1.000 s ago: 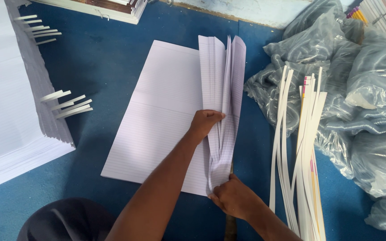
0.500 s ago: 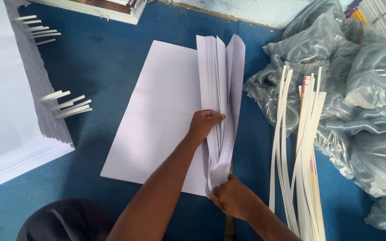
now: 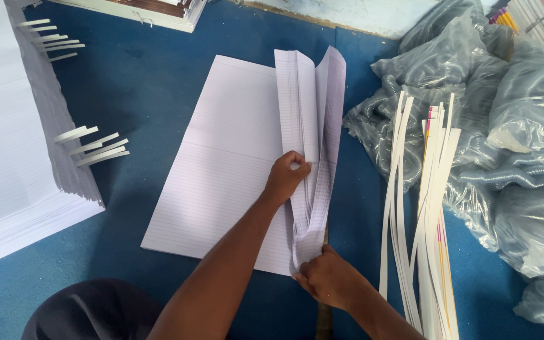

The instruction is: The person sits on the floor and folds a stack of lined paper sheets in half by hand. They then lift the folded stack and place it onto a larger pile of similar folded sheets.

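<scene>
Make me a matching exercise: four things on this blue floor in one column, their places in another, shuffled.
1. folded ruled sheets
2. tall paper stack
3. long white strips
4. plastic-wrapped bundles

a. far left, with small white tabs sticking out
b. far right, piled up
c. centre, gripped by left hand and right hand
d. lying right of the open sheet

Pairs: 1-c, 2-a, 3-d, 4-b

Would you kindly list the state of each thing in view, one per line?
Left hand: fist closed, pressing into the fold of the lifted sheets.
Right hand: pinching the near end of the lifted sheets.
Lifted sheets: raised, fanned apart.
Flat sheets: lying flat on the blue floor.
Paper stack: piled, paper tabs sticking out.
White strips: loose, lying lengthwise.
Plastic bags: crumpled, heaped.
</scene>
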